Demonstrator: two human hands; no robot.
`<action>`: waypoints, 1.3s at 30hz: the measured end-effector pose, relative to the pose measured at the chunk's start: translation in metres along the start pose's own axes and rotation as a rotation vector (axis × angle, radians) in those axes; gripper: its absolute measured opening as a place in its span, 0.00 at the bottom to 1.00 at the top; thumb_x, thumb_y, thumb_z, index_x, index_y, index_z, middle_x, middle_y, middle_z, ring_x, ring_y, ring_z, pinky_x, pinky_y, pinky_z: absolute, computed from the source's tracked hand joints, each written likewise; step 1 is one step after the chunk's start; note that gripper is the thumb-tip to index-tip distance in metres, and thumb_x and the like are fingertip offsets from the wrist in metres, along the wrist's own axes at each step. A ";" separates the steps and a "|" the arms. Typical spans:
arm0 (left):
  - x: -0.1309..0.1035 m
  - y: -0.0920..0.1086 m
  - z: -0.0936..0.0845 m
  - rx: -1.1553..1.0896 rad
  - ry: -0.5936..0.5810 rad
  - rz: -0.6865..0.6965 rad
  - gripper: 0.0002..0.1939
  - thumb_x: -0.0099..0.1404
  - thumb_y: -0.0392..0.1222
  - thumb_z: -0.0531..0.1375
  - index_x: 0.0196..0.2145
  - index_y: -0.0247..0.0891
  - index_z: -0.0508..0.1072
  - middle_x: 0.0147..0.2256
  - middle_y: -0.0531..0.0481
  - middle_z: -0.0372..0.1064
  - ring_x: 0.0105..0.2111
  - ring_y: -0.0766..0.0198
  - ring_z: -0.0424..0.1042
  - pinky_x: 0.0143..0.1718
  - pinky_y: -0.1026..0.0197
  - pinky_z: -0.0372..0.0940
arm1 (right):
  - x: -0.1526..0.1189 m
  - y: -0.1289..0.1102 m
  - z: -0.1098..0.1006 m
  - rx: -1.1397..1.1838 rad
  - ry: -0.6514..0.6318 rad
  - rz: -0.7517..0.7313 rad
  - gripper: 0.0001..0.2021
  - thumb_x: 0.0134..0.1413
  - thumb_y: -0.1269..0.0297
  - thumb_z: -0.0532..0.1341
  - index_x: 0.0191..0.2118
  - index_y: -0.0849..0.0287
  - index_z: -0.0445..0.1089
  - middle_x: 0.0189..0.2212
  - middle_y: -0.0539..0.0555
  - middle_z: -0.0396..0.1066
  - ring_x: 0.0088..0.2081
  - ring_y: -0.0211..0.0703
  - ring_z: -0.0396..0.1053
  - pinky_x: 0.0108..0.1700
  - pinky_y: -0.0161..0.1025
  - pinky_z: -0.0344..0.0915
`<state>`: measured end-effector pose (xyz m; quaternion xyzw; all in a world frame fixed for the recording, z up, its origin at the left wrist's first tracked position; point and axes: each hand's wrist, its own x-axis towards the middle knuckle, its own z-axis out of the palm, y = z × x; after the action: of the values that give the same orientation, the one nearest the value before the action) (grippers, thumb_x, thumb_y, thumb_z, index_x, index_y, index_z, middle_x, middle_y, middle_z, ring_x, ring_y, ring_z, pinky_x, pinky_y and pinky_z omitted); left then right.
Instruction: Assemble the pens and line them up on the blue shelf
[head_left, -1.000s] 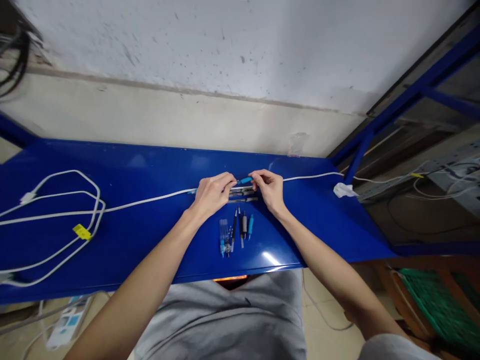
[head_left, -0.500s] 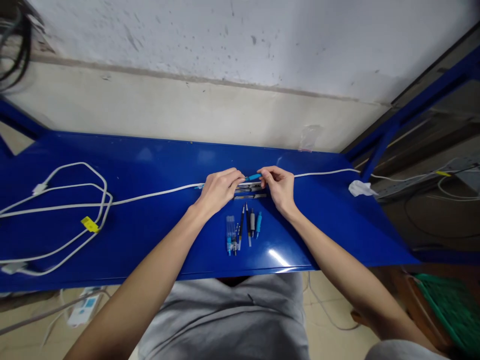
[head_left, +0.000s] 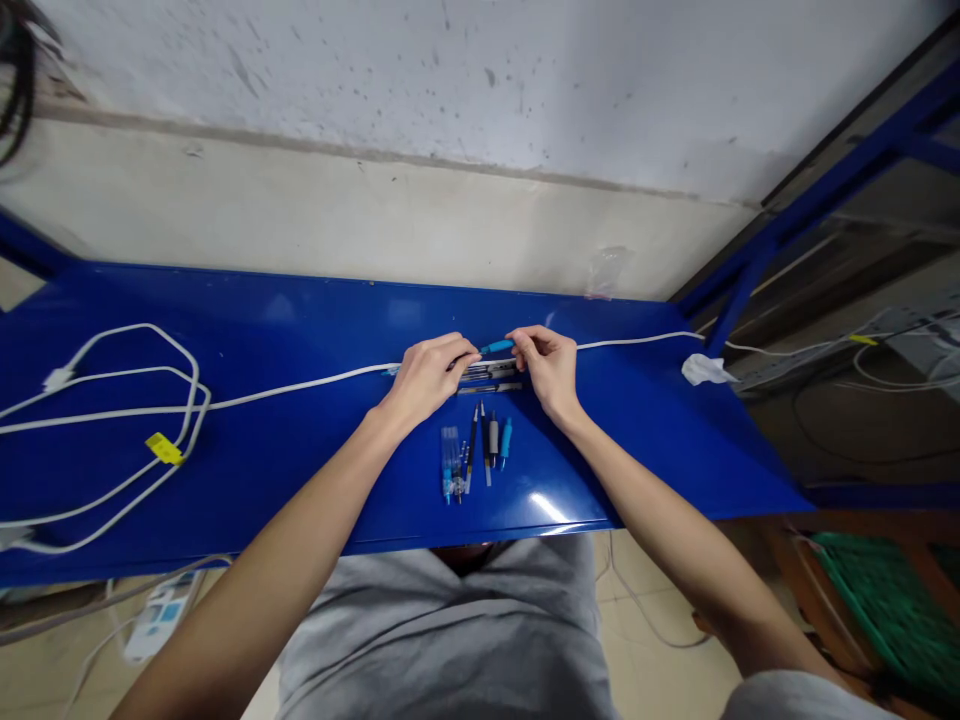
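A blue pen grip section (head_left: 497, 346) is held level between my two hands, just above the blue shelf. My right hand (head_left: 550, 372) pinches its right end. My left hand (head_left: 433, 376) has thumb and fingertips closed at its left end; how much lies inside that pinch is hidden. Under and between the hands lie several pens (head_left: 487, 375), partly covered by fingers. Closer to me are clear pen barrels (head_left: 451, 455), dark refills (head_left: 472, 452), a grey grip section (head_left: 493, 438) and a second blue grip section (head_left: 506, 440).
A white cable (head_left: 315, 384) runs across the blue shelf (head_left: 300, 500) behind the pens, with loops and a yellow tag (head_left: 163, 448) at left. Crumpled white tissue (head_left: 705, 370) lies near the right post. The wall (head_left: 420, 220) rises behind the shelf.
The view has shifted slightly, so everything sits a little further left. Both hands keep hold of the blue grip section; more of it shows between the fingers.
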<state>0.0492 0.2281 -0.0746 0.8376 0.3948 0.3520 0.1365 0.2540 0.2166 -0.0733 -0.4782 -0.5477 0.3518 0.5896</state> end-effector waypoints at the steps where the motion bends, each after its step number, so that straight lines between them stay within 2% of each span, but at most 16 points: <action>1: 0.000 0.000 0.000 0.009 0.003 0.003 0.11 0.75 0.41 0.57 0.39 0.38 0.79 0.36 0.49 0.77 0.35 0.62 0.74 0.37 0.61 0.62 | 0.000 0.001 0.000 -0.002 0.001 -0.001 0.18 0.57 0.47 0.68 0.33 0.60 0.79 0.21 0.48 0.69 0.21 0.34 0.61 0.25 0.35 0.59; 7: -0.001 0.003 -0.002 0.028 -0.007 -0.006 0.11 0.75 0.41 0.57 0.38 0.38 0.79 0.37 0.50 0.78 0.35 0.62 0.75 0.36 0.61 0.61 | 0.002 0.004 0.000 0.009 -0.086 0.065 0.22 0.53 0.41 0.69 0.33 0.59 0.77 0.22 0.49 0.70 0.21 0.35 0.63 0.25 0.36 0.61; 12: 0.001 0.005 -0.005 -0.019 0.035 -0.016 0.11 0.76 0.41 0.57 0.39 0.38 0.79 0.38 0.49 0.78 0.37 0.62 0.75 0.37 0.62 0.62 | 0.002 0.003 -0.002 -0.017 0.001 0.032 0.21 0.56 0.42 0.68 0.32 0.59 0.78 0.21 0.49 0.69 0.20 0.35 0.61 0.24 0.36 0.59; 19: 0.001 0.003 -0.003 0.005 0.010 -0.006 0.11 0.76 0.42 0.57 0.39 0.38 0.79 0.36 0.49 0.77 0.36 0.61 0.75 0.37 0.61 0.63 | 0.000 0.004 0.000 0.051 -0.055 0.044 0.17 0.55 0.48 0.70 0.33 0.59 0.79 0.22 0.49 0.71 0.20 0.36 0.64 0.25 0.37 0.62; 23: 0.002 0.003 -0.005 0.008 0.026 -0.038 0.10 0.75 0.42 0.58 0.44 0.38 0.78 0.40 0.47 0.78 0.39 0.60 0.77 0.41 0.60 0.66 | 0.000 0.006 0.000 0.062 -0.119 0.047 0.15 0.54 0.50 0.72 0.35 0.58 0.78 0.23 0.49 0.73 0.23 0.37 0.67 0.28 0.38 0.67; 25: 0.002 0.003 -0.007 0.032 0.009 -0.061 0.11 0.75 0.42 0.58 0.50 0.38 0.77 0.44 0.46 0.78 0.42 0.58 0.77 0.43 0.59 0.68 | -0.001 0.005 0.000 0.046 -0.146 0.003 0.14 0.53 0.51 0.72 0.37 0.57 0.79 0.29 0.51 0.75 0.29 0.40 0.73 0.34 0.39 0.72; 28: 0.002 0.007 -0.011 0.104 -0.057 -0.070 0.17 0.73 0.38 0.59 0.58 0.39 0.72 0.48 0.45 0.76 0.45 0.56 0.77 0.44 0.58 0.70 | -0.004 0.000 0.001 -0.040 -0.146 -0.144 0.11 0.56 0.53 0.71 0.39 0.55 0.80 0.39 0.55 0.77 0.41 0.44 0.76 0.43 0.41 0.74; 33: 0.001 0.022 -0.013 0.196 -0.168 0.009 0.31 0.67 0.28 0.57 0.66 0.41 0.63 0.54 0.42 0.68 0.51 0.54 0.74 0.44 0.58 0.73 | -0.018 -0.012 0.009 -0.217 -0.282 -0.390 0.08 0.63 0.57 0.68 0.40 0.54 0.81 0.41 0.55 0.79 0.44 0.46 0.76 0.49 0.43 0.72; 36: 0.001 0.029 -0.012 0.115 -0.135 0.100 0.36 0.64 0.25 0.55 0.68 0.42 0.59 0.59 0.39 0.61 0.54 0.54 0.70 0.45 0.57 0.74 | -0.025 -0.016 0.013 -0.246 -0.235 -0.363 0.11 0.65 0.55 0.65 0.39 0.56 0.80 0.36 0.53 0.78 0.37 0.43 0.75 0.43 0.40 0.70; 39: 0.001 0.030 -0.010 0.003 -0.076 0.207 0.38 0.64 0.22 0.50 0.68 0.46 0.59 0.64 0.39 0.53 0.58 0.55 0.66 0.52 0.54 0.72 | -0.026 -0.016 0.013 -0.335 -0.202 -0.204 0.21 0.70 0.50 0.57 0.31 0.60 0.75 0.23 0.49 0.70 0.24 0.37 0.64 0.31 0.37 0.61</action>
<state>0.0598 0.2086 -0.0514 0.8868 0.3012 0.3318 0.1129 0.2354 0.1902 -0.0670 -0.4738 -0.7002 0.2405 0.4768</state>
